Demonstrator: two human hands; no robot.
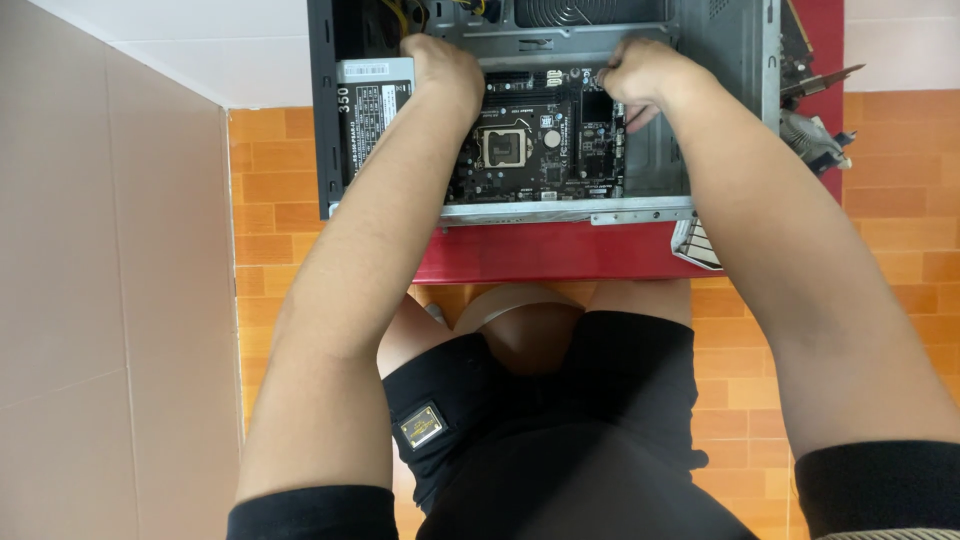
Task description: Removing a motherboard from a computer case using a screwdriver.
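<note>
Left hand: your left hand [445,68] is at about 11 o'clock of the picture. The fingers are curled down and the hand looks closed, but you cannot tell what they grip, because the back of the hand hides the fingertips. It rests at the upper left corner of the motherboard [535,145], just beside the power supply [372,115].
Right hand: your right hand [640,75] is at about 1 o'clock. It is closed in a loose fist at the upper right corner of the motherboard, with the knuckles toward the camera. I cannot tell if it pinches a small part or only presses on the board.
Motherboard: it lies flat inside the open computer case [730,60], at 12 o'clock from your body. The empty processor socket [503,147] is near the middle of the board, between your two forearms.
Power supply: a grey box with a label, at 9 o'clock of the motherboard, against the left wall of the case.
Case: it lies on its side on a red table [550,252], its open face up.
Other parts: a metal card bracket [818,82] and a grey part [815,140] are at 3 o'clock of the case, outside it.
Floor: orange tiles [900,210] are under the table, and your knees are at 6 o'clock.
</note>
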